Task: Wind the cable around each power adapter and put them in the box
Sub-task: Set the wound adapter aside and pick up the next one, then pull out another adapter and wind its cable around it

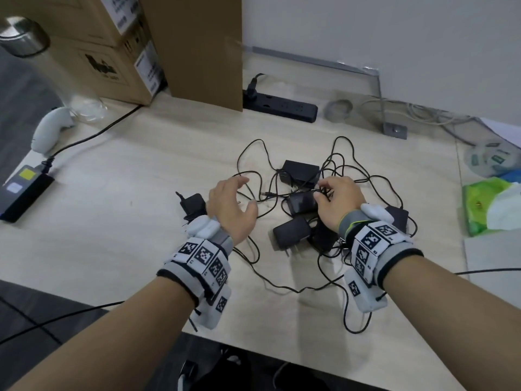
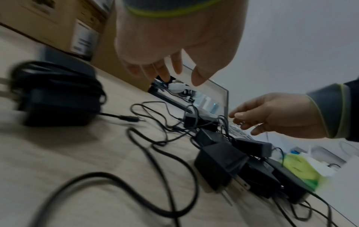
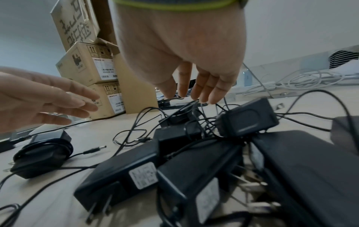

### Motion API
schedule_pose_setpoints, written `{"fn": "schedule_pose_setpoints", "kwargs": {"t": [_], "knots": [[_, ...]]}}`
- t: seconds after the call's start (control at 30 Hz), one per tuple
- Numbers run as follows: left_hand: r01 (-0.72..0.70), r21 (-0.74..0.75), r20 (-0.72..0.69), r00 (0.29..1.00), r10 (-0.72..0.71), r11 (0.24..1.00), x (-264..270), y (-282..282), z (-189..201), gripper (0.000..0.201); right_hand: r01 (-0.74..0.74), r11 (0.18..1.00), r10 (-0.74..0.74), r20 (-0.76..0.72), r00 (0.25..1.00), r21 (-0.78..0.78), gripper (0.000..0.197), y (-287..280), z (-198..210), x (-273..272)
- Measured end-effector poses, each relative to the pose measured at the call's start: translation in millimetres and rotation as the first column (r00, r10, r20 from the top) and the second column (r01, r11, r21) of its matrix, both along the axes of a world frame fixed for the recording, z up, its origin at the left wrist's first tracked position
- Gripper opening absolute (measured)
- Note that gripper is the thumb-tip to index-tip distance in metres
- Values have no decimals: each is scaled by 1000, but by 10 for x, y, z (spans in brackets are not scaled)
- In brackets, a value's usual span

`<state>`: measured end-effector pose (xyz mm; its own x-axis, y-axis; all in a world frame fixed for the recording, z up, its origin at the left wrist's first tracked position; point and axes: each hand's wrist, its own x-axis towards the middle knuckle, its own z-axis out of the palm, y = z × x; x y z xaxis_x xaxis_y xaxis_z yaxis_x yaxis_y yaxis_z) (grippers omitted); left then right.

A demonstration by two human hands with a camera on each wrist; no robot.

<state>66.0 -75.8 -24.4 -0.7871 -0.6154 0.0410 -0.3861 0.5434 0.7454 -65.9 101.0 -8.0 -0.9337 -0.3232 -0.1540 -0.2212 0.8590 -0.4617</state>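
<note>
Several black power adapters lie in a pile with tangled thin cables (image 1: 253, 266) on the light wooden table (image 1: 112, 244). My right hand (image 1: 321, 191) hovers over the pile, fingers straight and pointing down above one adapter (image 1: 301, 204); its fingertips (image 3: 196, 95) are close to a cable, holding nothing. My left hand (image 1: 245, 193) is open with spread fingers, just left of the pile. Beside its wrist lies one adapter (image 1: 194, 204) with the cable wound round it (image 3: 44, 155). A pronged adapter (image 1: 291, 231) lies near the front of the pile. A tall cardboard box (image 1: 205, 52) stands at the back.
A black power strip (image 1: 282, 105) lies by the wall behind the pile. Stacked cardboard boxes (image 1: 107, 52) stand at the back left. A large power brick (image 1: 25, 193) and a white controller (image 1: 48, 131) lie at far left. A green tissue pack (image 1: 490, 204) lies at right.
</note>
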Motion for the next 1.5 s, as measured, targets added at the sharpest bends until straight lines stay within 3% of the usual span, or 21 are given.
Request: {"fn": "schedule_pose_setpoints", "kwargs": {"t": [0.1, 0.23, 0.3, 0.4, 0.5, 0.57, 0.7, 0.87, 0.97, 1.07, 1.23, 1.3, 1.4, 1.5], "knots": [[138, 33, -2, 990, -138, 990, -133, 177, -50, 36, -22, 999, 22, 11, 1000, 28, 25, 145, -49, -26], [329, -70, 81, 943, -324, 942, -230, 452, -118, 33, -79, 994, 80, -10, 997, 80, 26, 314, -69, -56], [430, -118, 236, 888, -395, 895, -275, 567, -186, 47, -104, 991, 105, -14, 994, 83, 27, 382, -66, -60], [546, -162, 550, 742, -384, 822, -306, 685, -230, 69, -142, 986, 144, -14, 990, 89, 28, 452, -43, -28], [517, -89, 632, 690, -353, 851, -253, 703, -259, 66, -170, 983, 172, -21, 985, 72, 28, 480, -1, 13], [485, -42, 607, 707, -363, 874, -209, 691, -262, 56, -180, 982, 181, -12, 983, 56, 28, 484, 33, 34], [250, 223, 313, 897, -312, 942, -193, 625, 17, 43, -186, 982, 186, 10, 982, -31, 26, 429, 163, 78], [191, 474, 62, 966, -249, 860, -229, 401, 471, 46, -147, 956, 164, 46, 985, -255, 29, 264, 448, 103], [176, 663, -91, 984, -154, 728, -237, 325, 698, 48, -174, 943, 215, 120, 969, -283, 21, 222, 515, 137], [196, 838, -244, 969, 28, 509, -285, 257, 932, 39, -140, 956, 190, 179, 965, -258, 32, 274, 544, 62], [175, 953, -256, 903, 346, 249, -318, -12, 1101, 5, -37, 957, 66, 91, 994, -287, 39, 410, 708, -168], [126, 967, -206, 900, 384, 223, -302, -90, 1086, 9, 7, 927, 11, 44, 999, -376, 38, 406, 812, -249], [73, 972, -147, 932, 333, 225, -270, -94, 1072, 24, 65, 834, -70, 11, 997, -547, 31, 316, 1081, -285], [125, 983, -161, 945, 286, 137, -248, 4, 1143, 21, 88, 703, -70, 54, 996, -706, 29, 159, 1386, -254]]}}
